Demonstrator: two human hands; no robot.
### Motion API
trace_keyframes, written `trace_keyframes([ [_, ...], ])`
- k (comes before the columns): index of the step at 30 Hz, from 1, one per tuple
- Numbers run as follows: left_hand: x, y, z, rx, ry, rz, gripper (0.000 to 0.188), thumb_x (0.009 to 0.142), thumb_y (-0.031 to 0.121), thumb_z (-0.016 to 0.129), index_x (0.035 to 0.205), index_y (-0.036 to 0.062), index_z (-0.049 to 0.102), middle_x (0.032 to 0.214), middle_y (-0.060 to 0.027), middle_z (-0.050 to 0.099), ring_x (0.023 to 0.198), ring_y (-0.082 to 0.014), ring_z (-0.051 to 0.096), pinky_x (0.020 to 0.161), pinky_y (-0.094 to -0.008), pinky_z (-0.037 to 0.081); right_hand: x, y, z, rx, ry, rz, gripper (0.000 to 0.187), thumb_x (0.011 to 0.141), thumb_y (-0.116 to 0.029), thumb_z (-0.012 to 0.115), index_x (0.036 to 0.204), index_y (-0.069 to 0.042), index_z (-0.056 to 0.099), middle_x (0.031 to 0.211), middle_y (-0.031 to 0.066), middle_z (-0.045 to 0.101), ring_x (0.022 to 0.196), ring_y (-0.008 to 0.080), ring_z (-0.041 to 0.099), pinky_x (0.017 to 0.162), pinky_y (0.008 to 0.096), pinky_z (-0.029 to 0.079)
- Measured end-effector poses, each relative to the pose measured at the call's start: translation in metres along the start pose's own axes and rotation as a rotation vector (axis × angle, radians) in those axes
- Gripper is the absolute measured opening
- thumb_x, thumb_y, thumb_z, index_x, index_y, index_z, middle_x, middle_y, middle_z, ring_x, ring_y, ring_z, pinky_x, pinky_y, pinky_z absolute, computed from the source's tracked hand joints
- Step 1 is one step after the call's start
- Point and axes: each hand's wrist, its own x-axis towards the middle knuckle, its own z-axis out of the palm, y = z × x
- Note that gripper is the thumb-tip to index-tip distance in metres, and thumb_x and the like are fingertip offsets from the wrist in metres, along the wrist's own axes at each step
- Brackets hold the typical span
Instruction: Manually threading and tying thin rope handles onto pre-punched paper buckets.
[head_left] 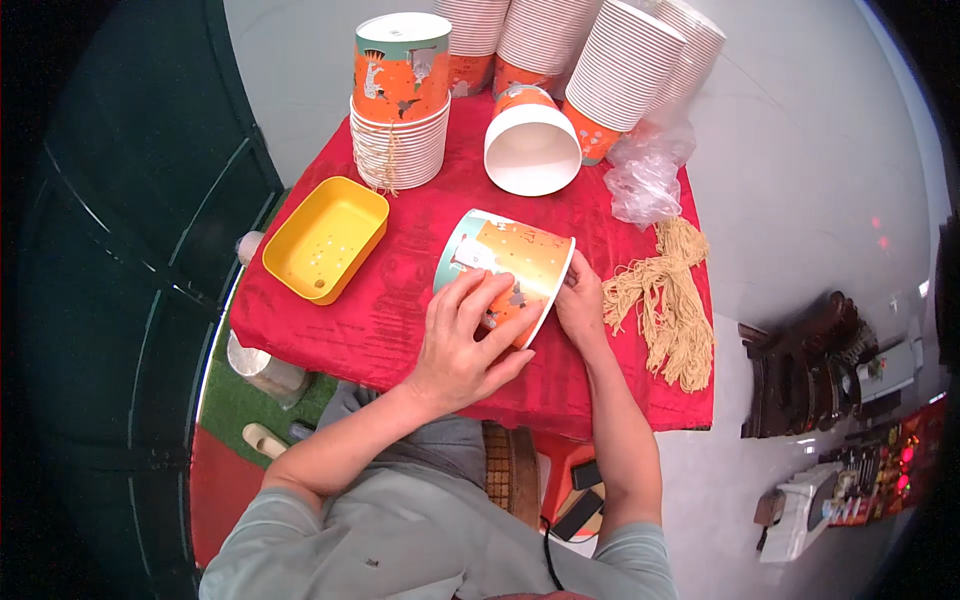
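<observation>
A paper bucket (522, 250), orange and teal with printed figures and a white rim, lies tilted on its side above the red cloth. Its open end points right, toward my right hand (580, 300). That hand grips the rim, some fingertips hidden within or behind the opening. Across the bucket's printed side rest the spread fingers of my left hand (468, 335), its thumb close to the lower rim. Behind it another paper bucket (533, 150) lies with its white mouth facing me. To the right of my right hand is a bundle of beige strings (672, 310).
A yellow tray (375, 225) with small bits inside sits on the left of the red-covered table (330, 335). Stacked paper buckets (400, 145) stand at the back left, more stacks (622, 70) at the back right. Crumpled clear plastic (650, 175) lies beside them.
</observation>
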Motion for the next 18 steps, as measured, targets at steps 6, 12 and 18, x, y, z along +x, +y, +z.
trace_keyframes([
  [6,0.032,-0.029,-0.030,0.059,-0.192,0.080,0.094,0.083,0.051,0.092,0.164,0.0192,0.058,0.171,-0.0135,0.049,0.153,-0.0384,0.046,0.129,-0.0601,0.036,0.005,0.014,-0.005,-0.118,-0.029,-0.042,0.042,0.108,0.001,0.066,0.151,-0.001,0.063,0.118,0.0059,0.079,0.100,0.0120,0.075,0.090,0.0301,0.061],
  [12,0.059,-0.049,-0.028,0.060,-0.264,0.064,0.114,0.076,0.064,0.093,0.171,0.0216,0.048,0.174,-0.0160,0.043,0.163,-0.0455,0.035,0.137,-0.0671,0.023,0.004,0.017,-0.005,-0.145,-0.057,-0.025,0.053,0.107,-0.005,0.070,0.159,-0.002,0.058,0.125,0.0109,0.079,0.105,0.0172,0.077,0.090,0.0329,0.063],
  [18,0.053,-0.043,-0.003,0.159,-0.143,-0.010,0.109,0.078,0.056,0.095,0.170,0.0218,0.048,0.170,-0.0164,0.046,0.158,-0.0466,0.039,0.134,-0.0671,0.028,-0.003,-0.026,0.001,-0.296,0.161,-0.314,0.043,0.112,-0.014,0.068,0.153,0.000,0.065,0.143,0.0177,0.070,0.129,0.0266,0.071,0.110,0.0408,0.058],
])
